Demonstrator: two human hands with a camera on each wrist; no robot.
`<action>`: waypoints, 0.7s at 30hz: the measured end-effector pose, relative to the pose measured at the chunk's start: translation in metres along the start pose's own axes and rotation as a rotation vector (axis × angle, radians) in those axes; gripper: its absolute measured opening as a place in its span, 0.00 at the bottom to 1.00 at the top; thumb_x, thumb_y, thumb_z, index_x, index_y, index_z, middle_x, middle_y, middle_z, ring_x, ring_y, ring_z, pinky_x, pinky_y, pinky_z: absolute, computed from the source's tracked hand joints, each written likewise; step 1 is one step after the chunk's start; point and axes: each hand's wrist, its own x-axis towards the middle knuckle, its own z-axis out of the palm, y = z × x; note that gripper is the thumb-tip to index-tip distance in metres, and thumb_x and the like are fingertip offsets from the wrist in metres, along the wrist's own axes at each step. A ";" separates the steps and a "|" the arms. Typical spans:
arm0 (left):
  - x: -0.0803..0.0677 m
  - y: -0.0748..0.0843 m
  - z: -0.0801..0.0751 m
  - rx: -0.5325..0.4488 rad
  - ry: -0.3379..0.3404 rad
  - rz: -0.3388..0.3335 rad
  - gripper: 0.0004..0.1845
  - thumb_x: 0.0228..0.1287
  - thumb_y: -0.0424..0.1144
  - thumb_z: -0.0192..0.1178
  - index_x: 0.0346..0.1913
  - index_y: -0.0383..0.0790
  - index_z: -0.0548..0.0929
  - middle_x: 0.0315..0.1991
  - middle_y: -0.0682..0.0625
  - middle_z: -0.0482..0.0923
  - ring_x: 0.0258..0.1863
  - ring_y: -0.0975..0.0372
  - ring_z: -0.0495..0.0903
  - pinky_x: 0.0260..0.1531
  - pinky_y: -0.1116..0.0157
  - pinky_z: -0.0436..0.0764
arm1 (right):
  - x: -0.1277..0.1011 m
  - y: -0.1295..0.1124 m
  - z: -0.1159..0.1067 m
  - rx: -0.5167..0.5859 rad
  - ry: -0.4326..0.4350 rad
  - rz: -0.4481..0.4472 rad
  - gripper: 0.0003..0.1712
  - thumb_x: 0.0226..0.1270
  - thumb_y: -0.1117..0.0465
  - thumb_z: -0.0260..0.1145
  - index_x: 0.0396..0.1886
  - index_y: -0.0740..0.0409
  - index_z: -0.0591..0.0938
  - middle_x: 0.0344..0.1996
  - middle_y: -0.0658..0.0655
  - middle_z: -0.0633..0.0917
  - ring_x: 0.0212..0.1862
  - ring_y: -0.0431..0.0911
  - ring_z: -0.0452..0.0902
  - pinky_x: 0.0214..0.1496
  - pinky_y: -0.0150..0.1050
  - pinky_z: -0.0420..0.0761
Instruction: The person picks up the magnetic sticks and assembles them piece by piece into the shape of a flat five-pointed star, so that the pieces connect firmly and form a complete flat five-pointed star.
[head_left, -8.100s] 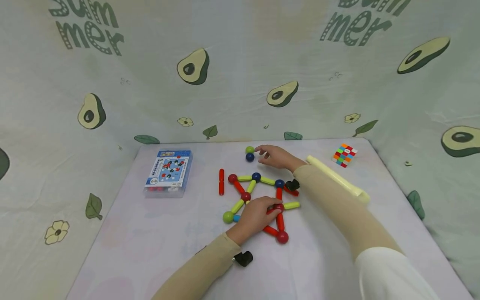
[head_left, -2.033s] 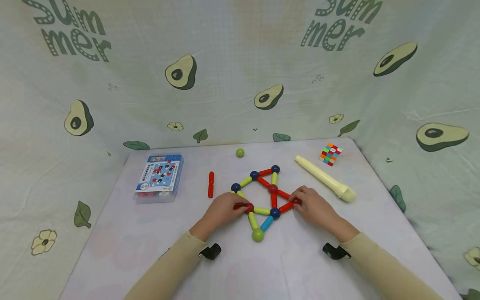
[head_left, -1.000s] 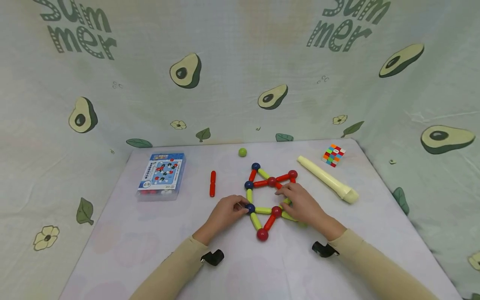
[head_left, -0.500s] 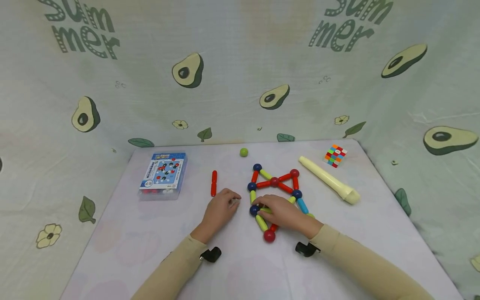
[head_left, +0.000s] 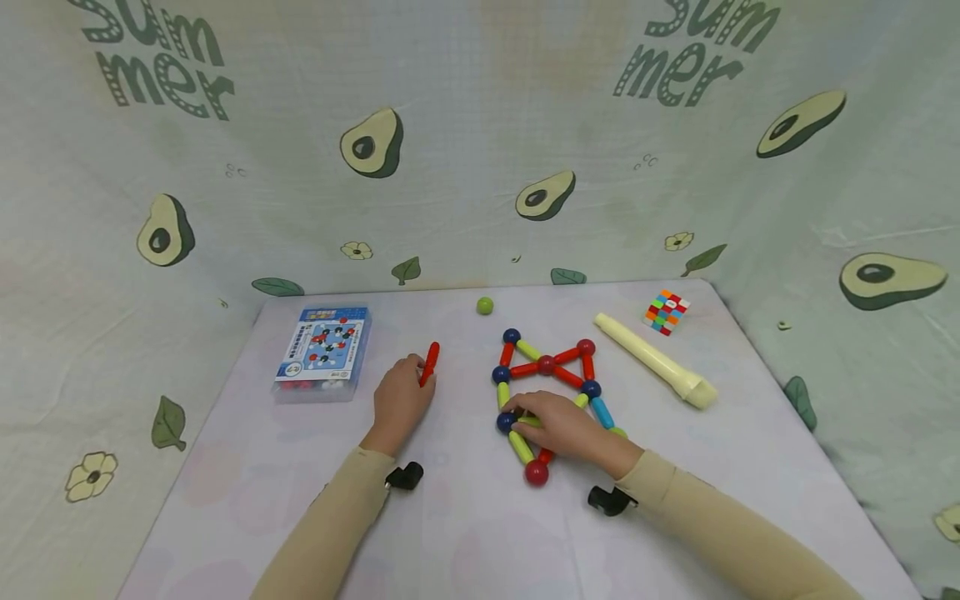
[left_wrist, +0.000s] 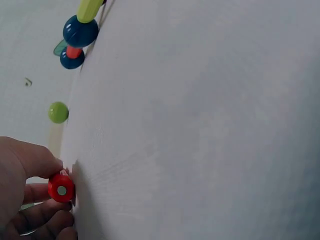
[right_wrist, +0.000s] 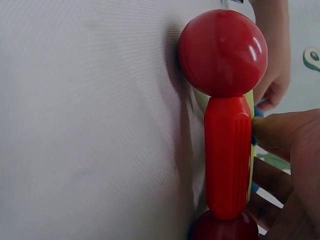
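Observation:
A flat figure of red, yellow-green and blue rods joined by balls point(head_left: 546, 365) lies on the white table point(head_left: 480, 533). My right hand point(head_left: 519, 414) rests on its lower part, thumb and fingers about a yellow-green rod. The right wrist view shows the figure's red ball point(right_wrist: 222, 52) and red rod point(right_wrist: 227, 155) close up, beside my right fingers point(right_wrist: 285, 140). Left of the figure, my left hand point(head_left: 417, 372) pinches a loose red rod point(head_left: 430, 362) and tilts it off the table. Its round end point(left_wrist: 61, 189) shows between my left fingers.
A green ball point(head_left: 485, 306) lies alone behind the figure, also visible as the green ball point(left_wrist: 58, 112) in the left wrist view. A blue toy box point(head_left: 322, 350) sits at the left. A cream flute point(head_left: 652, 358) and a colour cube point(head_left: 667, 312) are at the right. Avocado-print cloth walls the table.
My left hand left the figure, moved back-left and took hold of the loose red rod. The right hand shifted left onto the figure's lower part, which had been turned earlier.

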 end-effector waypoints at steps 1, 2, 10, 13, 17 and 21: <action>0.001 0.000 0.001 0.000 -0.004 0.004 0.16 0.66 0.42 0.66 0.52 0.37 0.81 0.35 0.46 0.80 0.30 0.55 0.77 0.31 0.57 0.82 | 0.000 0.000 0.000 0.003 0.001 -0.001 0.17 0.72 0.55 0.69 0.58 0.44 0.83 0.45 0.44 0.83 0.47 0.39 0.76 0.53 0.40 0.81; 0.002 0.000 0.001 -0.001 -0.007 0.009 0.15 0.66 0.41 0.66 0.52 0.38 0.82 0.36 0.46 0.80 0.30 0.55 0.77 0.32 0.57 0.82 | 0.000 0.000 0.000 0.004 0.003 -0.002 0.17 0.72 0.55 0.69 0.58 0.44 0.83 0.45 0.44 0.83 0.46 0.39 0.76 0.53 0.40 0.81; 0.004 -0.001 0.003 -0.022 -0.011 0.027 0.15 0.66 0.37 0.62 0.54 0.40 0.85 0.36 0.46 0.77 0.28 0.55 0.73 0.28 0.61 0.76 | -0.001 0.001 0.000 0.007 0.007 -0.004 0.16 0.72 0.55 0.69 0.58 0.44 0.83 0.46 0.45 0.83 0.47 0.39 0.76 0.53 0.40 0.81; 0.004 -0.001 0.002 -0.033 -0.019 0.030 0.15 0.66 0.37 0.61 0.54 0.38 0.85 0.34 0.46 0.75 0.28 0.55 0.72 0.26 0.61 0.72 | -0.001 0.002 0.001 0.004 0.006 -0.002 0.16 0.71 0.55 0.69 0.58 0.44 0.83 0.46 0.45 0.83 0.48 0.40 0.76 0.53 0.40 0.81; 0.003 -0.004 -0.002 -0.079 -0.036 -0.009 0.14 0.67 0.37 0.61 0.52 0.36 0.83 0.32 0.46 0.75 0.29 0.55 0.72 0.27 0.62 0.72 | -0.001 0.003 0.001 0.007 -0.002 0.003 0.17 0.72 0.54 0.69 0.58 0.43 0.83 0.47 0.44 0.83 0.48 0.39 0.76 0.53 0.40 0.81; 0.000 -0.004 -0.006 -0.155 -0.066 -0.049 0.12 0.67 0.39 0.61 0.51 0.39 0.80 0.29 0.48 0.75 0.28 0.55 0.73 0.27 0.62 0.72 | -0.001 0.003 0.001 0.012 -0.005 0.011 0.16 0.72 0.54 0.68 0.58 0.42 0.83 0.47 0.44 0.83 0.48 0.38 0.75 0.53 0.39 0.81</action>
